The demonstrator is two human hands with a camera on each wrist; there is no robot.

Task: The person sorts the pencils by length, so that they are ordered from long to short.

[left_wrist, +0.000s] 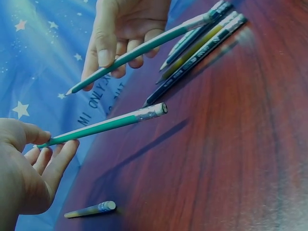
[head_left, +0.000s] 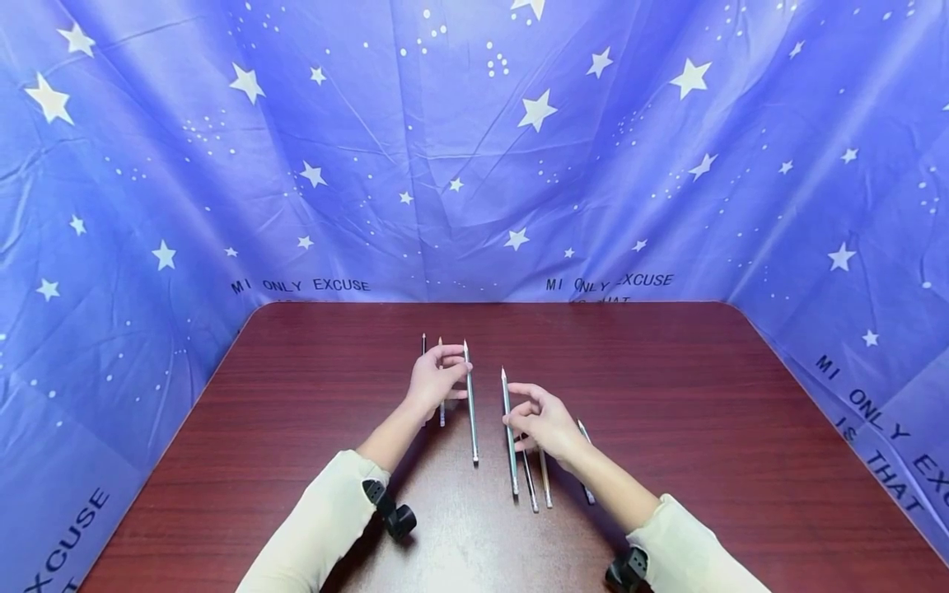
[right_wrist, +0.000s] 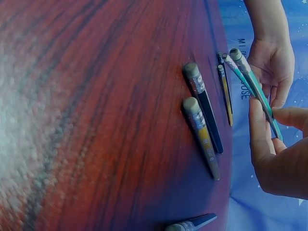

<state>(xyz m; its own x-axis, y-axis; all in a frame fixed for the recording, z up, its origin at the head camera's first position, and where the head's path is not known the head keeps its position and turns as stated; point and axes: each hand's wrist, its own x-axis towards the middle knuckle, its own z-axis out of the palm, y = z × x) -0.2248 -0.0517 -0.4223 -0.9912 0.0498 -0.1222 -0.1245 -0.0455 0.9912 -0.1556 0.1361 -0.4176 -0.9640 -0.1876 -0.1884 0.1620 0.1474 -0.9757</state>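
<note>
My left hand pinches a green pencil near its sharpened end, between thumb and fingers. The pencil is raised over the table, its eraser end toward me. Similarly, my right hand pinches another green pencil, its point facing away. In the left wrist view both green pencils hang clear of the tabletop, apart from each other. A yellow pencil and a dark pencil lie by the left hand, partly hidden by it. Beneath the right hand lie a dark pencil and a yellow pencil.
Right of the right wrist, another dark pencil lies partly covered by the forearm. All rest on a reddish-brown wooden table. A blue star-printed curtain hangs along its back and sides.
</note>
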